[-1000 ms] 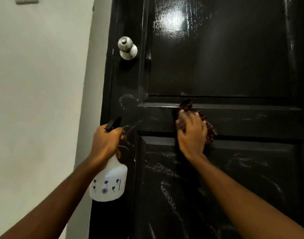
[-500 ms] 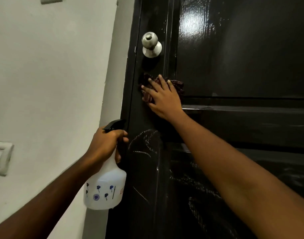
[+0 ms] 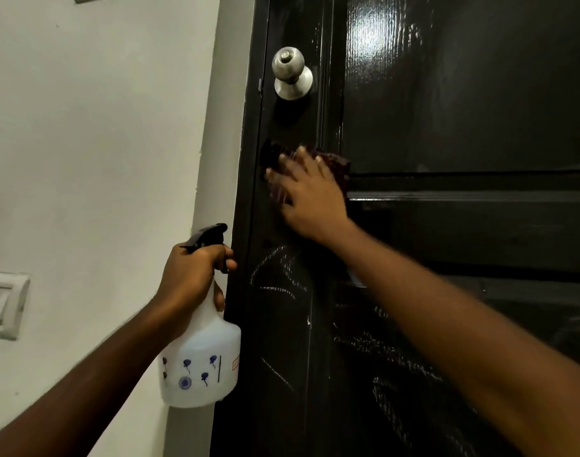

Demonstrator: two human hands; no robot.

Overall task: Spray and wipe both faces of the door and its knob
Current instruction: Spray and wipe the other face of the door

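Door [image 3: 446,110]: smears at 6 o'clock of cloth [image 3: 334,163]; knob [image 3: 290,74] at 12 o'clock seemingly unwiped. Right hand [image 3: 310,196] presses flat-fingered; left hand [image 3: 191,275] grips spray bottle [image 3: 203,357].

Cloth [image 3: 335,167] mostly hidden under right hand [image 3: 310,201], fingers [image 3: 276,174] blurred; wall socket [image 3: 3,305] cut by left edge

Dim indoor light, glare flaring off the glossy door [image 3: 463,110], the right hand [image 3: 310,196] smeared by motion blur, edges bowing.

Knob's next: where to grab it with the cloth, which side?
Wrap the knob by its round head, not its flared base: it stands out from the door on a narrower neck. Probably come from below: the right hand presses the cloth under it.
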